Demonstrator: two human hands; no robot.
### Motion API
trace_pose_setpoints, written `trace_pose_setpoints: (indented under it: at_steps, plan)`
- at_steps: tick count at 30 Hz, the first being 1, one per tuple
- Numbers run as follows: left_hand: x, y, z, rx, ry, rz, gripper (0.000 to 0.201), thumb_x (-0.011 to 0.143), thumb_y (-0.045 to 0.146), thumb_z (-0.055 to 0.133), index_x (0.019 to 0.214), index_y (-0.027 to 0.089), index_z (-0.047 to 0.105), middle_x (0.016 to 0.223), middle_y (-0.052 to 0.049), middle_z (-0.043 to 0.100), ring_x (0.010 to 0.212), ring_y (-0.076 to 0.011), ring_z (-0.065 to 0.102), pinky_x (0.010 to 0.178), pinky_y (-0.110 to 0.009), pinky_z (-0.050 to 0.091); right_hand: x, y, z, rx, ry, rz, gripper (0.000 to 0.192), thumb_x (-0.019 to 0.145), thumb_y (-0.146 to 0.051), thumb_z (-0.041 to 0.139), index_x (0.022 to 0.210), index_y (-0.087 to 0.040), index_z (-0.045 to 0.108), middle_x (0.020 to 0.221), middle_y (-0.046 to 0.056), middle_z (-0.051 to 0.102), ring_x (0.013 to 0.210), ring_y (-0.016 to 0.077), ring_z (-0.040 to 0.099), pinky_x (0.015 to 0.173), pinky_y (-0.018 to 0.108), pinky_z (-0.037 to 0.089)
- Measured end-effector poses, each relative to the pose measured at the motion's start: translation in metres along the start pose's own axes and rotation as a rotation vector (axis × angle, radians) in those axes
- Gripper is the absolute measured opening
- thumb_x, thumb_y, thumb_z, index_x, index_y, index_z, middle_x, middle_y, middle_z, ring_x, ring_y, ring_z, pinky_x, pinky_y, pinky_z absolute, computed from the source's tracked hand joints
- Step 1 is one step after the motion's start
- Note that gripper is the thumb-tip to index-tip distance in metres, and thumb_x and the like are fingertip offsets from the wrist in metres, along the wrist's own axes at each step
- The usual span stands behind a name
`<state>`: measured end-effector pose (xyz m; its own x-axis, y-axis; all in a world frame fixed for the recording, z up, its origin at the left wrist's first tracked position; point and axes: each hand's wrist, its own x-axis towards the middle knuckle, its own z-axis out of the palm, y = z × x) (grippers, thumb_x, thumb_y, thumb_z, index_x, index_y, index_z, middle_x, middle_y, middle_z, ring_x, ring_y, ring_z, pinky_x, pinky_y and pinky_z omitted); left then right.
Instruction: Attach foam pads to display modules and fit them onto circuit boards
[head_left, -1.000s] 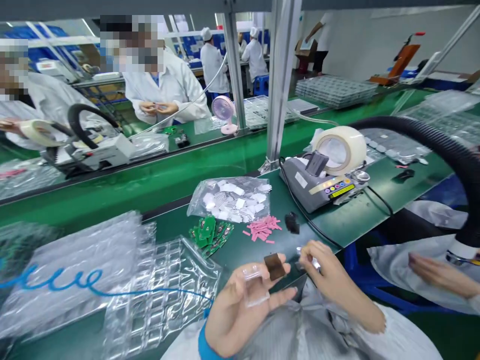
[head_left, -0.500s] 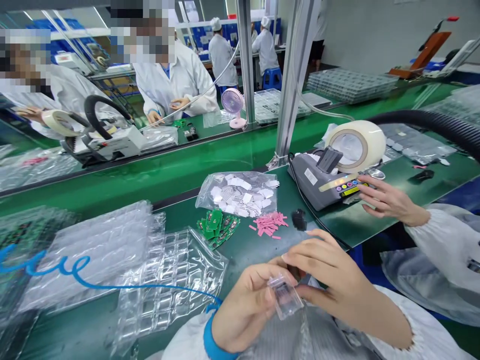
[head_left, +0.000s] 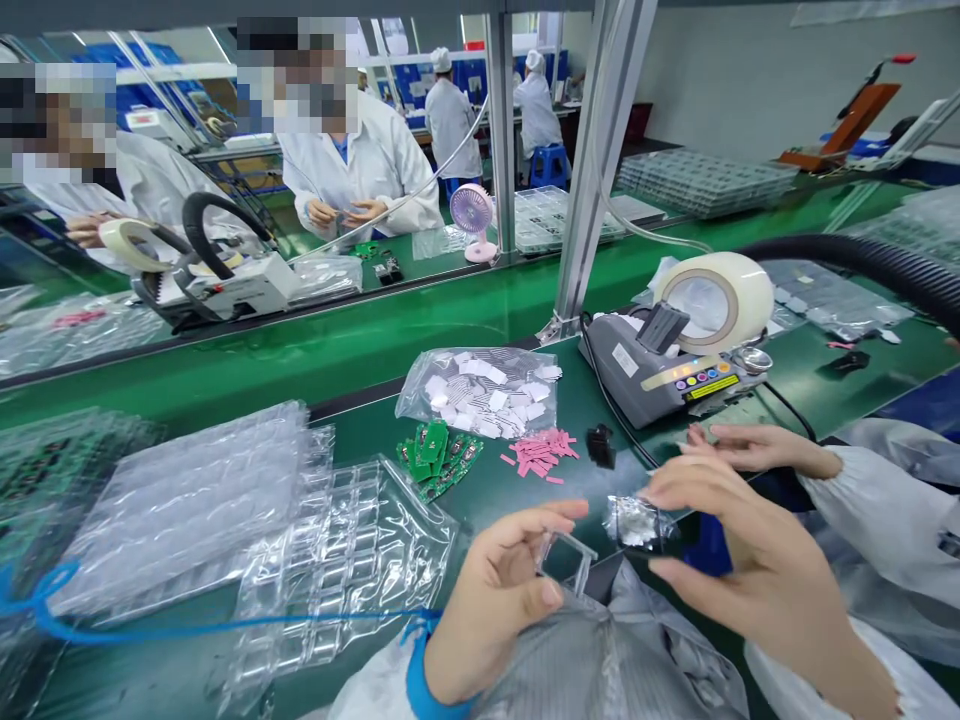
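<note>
Lower middle of the frame: your left hand [head_left: 495, 590] pinches a small clear plastic holder [head_left: 564, 560] between thumb and forefinger [head_left: 551, 512], the other fingers curled under it; the dark part inside it is hard to make out. Just to the right, your right hand [head_left: 739, 545] is drawn apart from the holder, with a crinkled bit of clear film [head_left: 634, 520] caught at its fingertips, thumb low and fingers arched above, hand otherwise half open. By the look of it you are at the unwrapping step, film off and holder bare. The next move would call for getting rid of the film and taking a firmer hold on the holder's edges, since it sits only at your fingertips and slightly tilted. A co-worker's hand [head_left: 739, 447] reaches in from the right edge, just above yours. Up the bench lie green circuit boards [head_left: 437, 455], pink strips [head_left: 541, 452], a bag of white pads [head_left: 484, 390] and the tape dispenser [head_left: 675, 365].
</note>
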<state>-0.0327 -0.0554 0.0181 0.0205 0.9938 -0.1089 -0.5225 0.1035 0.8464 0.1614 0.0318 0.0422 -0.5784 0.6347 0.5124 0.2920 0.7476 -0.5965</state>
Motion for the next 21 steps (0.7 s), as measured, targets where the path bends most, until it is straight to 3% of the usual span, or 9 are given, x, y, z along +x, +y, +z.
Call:
trace_pose_setpoints:
  at_steps: [2, 5, 9, 15, 18, 21]
  plan:
    - [0.001, -0.009, 0.001, 0.122, 0.074, 0.134, 0.033, 0.066, 0.031, 0.073, 0.097, 0.024, 0.065, 0.103, -0.006, 0.07, 0.118, -0.0283, 0.049, 0.107, -0.048, 0.024, -0.004, -0.012, 0.011, 0.265, 0.06, 0.092, 0.022, 0.08, -0.036, 0.06, 0.095, -0.025, 0.05, 0.088, 0.005, 0.057, 0.086, 0.0215, 0.056, 0.079, 0.04, 0.046]
    - [0.001, -0.02, 0.004, 0.275, 0.185, 0.339, 0.031, 0.068, 0.022, 0.071, 0.098, 0.027, 0.063, 0.1, -0.002, 0.072, 0.119, -0.0264, 0.05, 0.111, -0.049, 0.015, -0.007, -0.025, 0.033, 0.473, 0.073, 0.208, 0.023, 0.079, -0.037, 0.06, 0.092, -0.025, 0.046, 0.093, 0.004, 0.05, 0.088, 0.0191, 0.054, 0.074, 0.032, 0.048]
    - [-0.001, -0.029, 0.004, 0.382, 0.271, 0.532, 0.038, 0.071, 0.009, 0.066, 0.099, 0.032, 0.058, 0.105, 0.003, 0.07, 0.119, -0.023, 0.05, 0.111, -0.053, 0.014, -0.005, -0.028, 0.053, 0.473, 0.058, 0.25, 0.024, 0.074, -0.024, 0.063, 0.088, -0.025, 0.043, 0.097, 0.002, 0.047, 0.091, 0.017, 0.052, 0.078, 0.03, 0.045]
    - [0.005, -0.045, -0.004, 0.569, 0.338, 0.763, 0.047, 0.068, -0.001, 0.062, 0.104, 0.028, 0.054, 0.11, -0.001, 0.068, 0.115, -0.0229, 0.054, 0.109, -0.058, 0.016, 0.003, -0.027, 0.064, 0.409, 0.024, 0.359, 0.022, 0.072, -0.021, 0.06, 0.08, -0.024, 0.039, 0.093, 0.0, 0.049, 0.088, 0.0155, 0.053, 0.076, 0.028, 0.044]
    - [0.011, -0.051, -0.004, 0.491, 0.457, 0.705, 0.039, 0.067, 0.001, 0.065, 0.094, 0.027, 0.057, 0.106, 0.0, 0.069, 0.112, -0.0218, 0.056, 0.109, -0.054, 0.017, 0.006, -0.026, 0.073, 0.372, -0.008, 0.419, 0.022, 0.072, -0.022, 0.059, 0.082, -0.024, 0.04, 0.094, 0.001, 0.051, 0.09, 0.0177, 0.053, 0.076, 0.031, 0.045]
    - [0.015, -0.049, -0.004, 0.222, 0.567, 0.432, 0.025, 0.065, 0.012, 0.071, 0.085, 0.023, 0.059, 0.1, -0.002, 0.07, 0.104, -0.0218, 0.059, 0.104, -0.048, 0.03, 0.004, -0.024, 0.078, 0.232, -0.069, 0.442, 0.025, 0.073, -0.023, 0.061, 0.088, -0.024, 0.041, 0.098, 0.003, 0.054, 0.095, 0.0208, 0.053, 0.08, 0.035, 0.044]
